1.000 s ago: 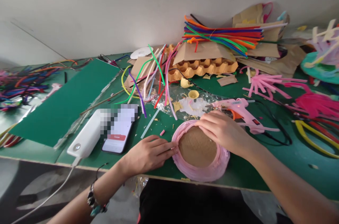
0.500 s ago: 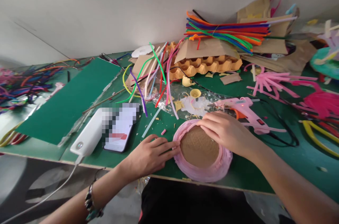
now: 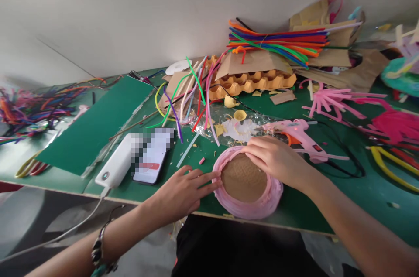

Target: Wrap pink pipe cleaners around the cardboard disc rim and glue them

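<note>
A round cardboard disc [image 3: 244,177] with a thick pink fuzzy rim [image 3: 248,210] lies near the table's front edge. From the left, my left hand [image 3: 185,189] rests stretched fingertips on the rim, its thumb apart below. My right hand [image 3: 276,159] bends over the upper right of the rim, fingers pressed together on it; what lies under them is hidden. Just behind my right hand is a pink hot glue gun [image 3: 303,133] with a small red light showing. A short pink piece [image 3: 202,160] and a translucent glue stick [image 3: 187,151] lie left of the disc.
A phone [image 3: 152,161] and a white power bank [image 3: 114,163] with a cable lie left, beside a green board [image 3: 98,124]. Behind are an egg tray [image 3: 255,83], a bundle of coloured pipe cleaners [image 3: 278,39] and scraps. A black cord [image 3: 352,174] curls at right.
The view has shifted slightly, so the table things sit a little differently in the frame. Both hands keep nearly the same places on the rim.
</note>
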Motion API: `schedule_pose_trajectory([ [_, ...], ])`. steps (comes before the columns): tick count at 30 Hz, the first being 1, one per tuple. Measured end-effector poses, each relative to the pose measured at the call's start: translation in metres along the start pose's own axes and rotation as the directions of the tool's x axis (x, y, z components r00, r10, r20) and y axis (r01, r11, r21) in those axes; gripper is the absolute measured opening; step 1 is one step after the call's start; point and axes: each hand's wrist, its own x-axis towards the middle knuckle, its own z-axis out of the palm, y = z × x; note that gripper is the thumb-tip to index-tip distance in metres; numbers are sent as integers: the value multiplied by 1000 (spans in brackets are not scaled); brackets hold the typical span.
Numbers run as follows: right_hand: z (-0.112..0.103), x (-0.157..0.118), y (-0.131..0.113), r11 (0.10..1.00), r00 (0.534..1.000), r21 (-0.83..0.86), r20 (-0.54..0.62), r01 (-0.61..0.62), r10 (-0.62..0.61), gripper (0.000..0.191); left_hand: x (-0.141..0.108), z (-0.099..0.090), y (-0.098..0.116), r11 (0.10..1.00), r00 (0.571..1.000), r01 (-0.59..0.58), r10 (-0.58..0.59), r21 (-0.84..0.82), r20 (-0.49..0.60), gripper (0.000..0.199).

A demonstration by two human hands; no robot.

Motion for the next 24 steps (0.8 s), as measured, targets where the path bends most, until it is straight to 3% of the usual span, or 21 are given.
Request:
schedule_pose_trajectory([
  [8, 1, -1, 0, 995, 999, 95, 48, -23, 19, 27, -4, 8, 4, 1000, 1000, 12, -12, -19, 4, 52],
  [24, 0, 0, -1, 1000, 999, 13, 32, -4, 3, 31, -4, 13, 13, 997, 998, 63, -62, -40, 11, 54],
])
